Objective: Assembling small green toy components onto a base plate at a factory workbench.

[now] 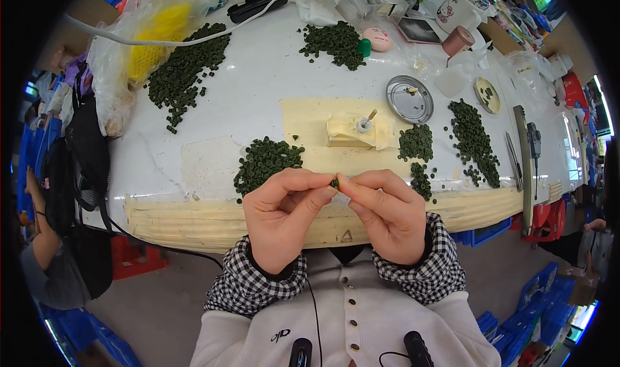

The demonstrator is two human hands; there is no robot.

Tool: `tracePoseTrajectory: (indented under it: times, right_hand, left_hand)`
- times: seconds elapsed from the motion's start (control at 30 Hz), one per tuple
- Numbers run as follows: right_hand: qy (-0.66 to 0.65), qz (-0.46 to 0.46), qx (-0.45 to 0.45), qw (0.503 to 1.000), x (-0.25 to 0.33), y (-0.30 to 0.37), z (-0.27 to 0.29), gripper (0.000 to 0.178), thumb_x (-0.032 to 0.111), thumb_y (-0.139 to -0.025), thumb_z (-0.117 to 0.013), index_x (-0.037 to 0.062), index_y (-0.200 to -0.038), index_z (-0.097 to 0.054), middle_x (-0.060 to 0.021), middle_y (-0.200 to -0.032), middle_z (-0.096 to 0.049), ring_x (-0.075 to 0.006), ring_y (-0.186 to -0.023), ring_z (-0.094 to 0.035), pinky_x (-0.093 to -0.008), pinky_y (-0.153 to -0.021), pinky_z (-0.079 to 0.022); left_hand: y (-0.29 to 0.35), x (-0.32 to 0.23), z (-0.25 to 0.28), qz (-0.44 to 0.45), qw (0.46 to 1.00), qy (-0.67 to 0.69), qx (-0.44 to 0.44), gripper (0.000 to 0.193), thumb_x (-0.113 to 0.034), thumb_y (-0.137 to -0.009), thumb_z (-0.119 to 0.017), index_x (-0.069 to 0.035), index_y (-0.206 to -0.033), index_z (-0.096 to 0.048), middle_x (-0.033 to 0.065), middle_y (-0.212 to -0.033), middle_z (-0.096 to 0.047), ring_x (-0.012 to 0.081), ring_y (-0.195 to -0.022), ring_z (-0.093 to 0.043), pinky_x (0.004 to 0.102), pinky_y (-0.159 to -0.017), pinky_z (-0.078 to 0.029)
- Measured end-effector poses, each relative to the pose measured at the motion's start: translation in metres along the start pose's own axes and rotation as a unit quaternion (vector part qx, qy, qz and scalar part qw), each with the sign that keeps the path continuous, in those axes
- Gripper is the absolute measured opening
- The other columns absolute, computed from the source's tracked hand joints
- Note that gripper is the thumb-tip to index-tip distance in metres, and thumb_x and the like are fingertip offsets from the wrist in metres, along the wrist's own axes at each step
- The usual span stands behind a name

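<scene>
In front of my chest, my left hand (279,215) and my right hand (387,209) meet over the table's near edge. Both are closed in a fingertip pinch on one small dark green round piece (334,183); the fingertips partly hide it. Just beyond my left hand lies a pile of similar green pieces (268,163). Smaller heaps, one (415,142) behind the other (421,181), sit beyond my right hand. Between these piles stands a tape-covered block (352,133) with a thin brown stick (371,115) upright in a white holder.
More green pieces form a long pile (471,141) at right and heaps at the back. A round metal dish (395,105), tweezers (514,160) and a dark caliper-like tool (534,141) lie rightward. Plastic bags (106,70) crowd the left edge; a white cable (194,42) crosses the back.
</scene>
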State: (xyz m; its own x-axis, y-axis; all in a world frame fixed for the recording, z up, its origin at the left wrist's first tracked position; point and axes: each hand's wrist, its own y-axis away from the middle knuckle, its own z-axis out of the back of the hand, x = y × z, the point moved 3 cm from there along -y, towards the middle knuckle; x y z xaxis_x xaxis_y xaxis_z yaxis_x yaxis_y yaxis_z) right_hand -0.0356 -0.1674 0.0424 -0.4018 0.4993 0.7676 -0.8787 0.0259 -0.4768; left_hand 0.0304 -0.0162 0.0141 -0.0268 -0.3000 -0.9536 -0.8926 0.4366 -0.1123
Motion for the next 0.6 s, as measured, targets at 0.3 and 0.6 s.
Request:
tracePoseTrajectory:
  times: [0.3, 0.6]
  right_hand:
    - [0.001, 0.003, -0.002, 1.000, 0.0015, -0.0004, -0.0001, 0.035, -0.005, -0.084, -0.065, 0.0014, -0.118, -0.065, -0.0106, -0.095, -0.062, -0.0191, -0.076, -0.062, -0.0265, -0.066, -0.051]
    - [0.011, 0.011, -0.011, 1.000, 0.0012, 0.0004, -0.0007, 0.035, -0.004, -0.082, -0.066, 0.0016, -0.117, -0.065, -0.0103, -0.094, -0.063, -0.0195, -0.076, -0.062, -0.0268, -0.065, -0.051]
  left_hand:
    - [-0.0004, -0.0025, -0.0006, -0.006, 1.000, -0.004, 0.002, 0.016, 0.008, -0.086, -0.065, 0.004, -0.102, -0.066, 0.0054, -0.091, -0.066, 0.0071, -0.083, -0.062, 0.0184, -0.071, -0.048]
    - [-0.0012, -0.0040, -0.0021, -0.005, 1.000, -0.002, 0.005, 0.015, 0.007, -0.087, -0.064, 0.004, -0.102, -0.066, 0.0061, -0.093, -0.066, 0.0083, -0.085, -0.062, 0.0199, -0.074, -0.050]
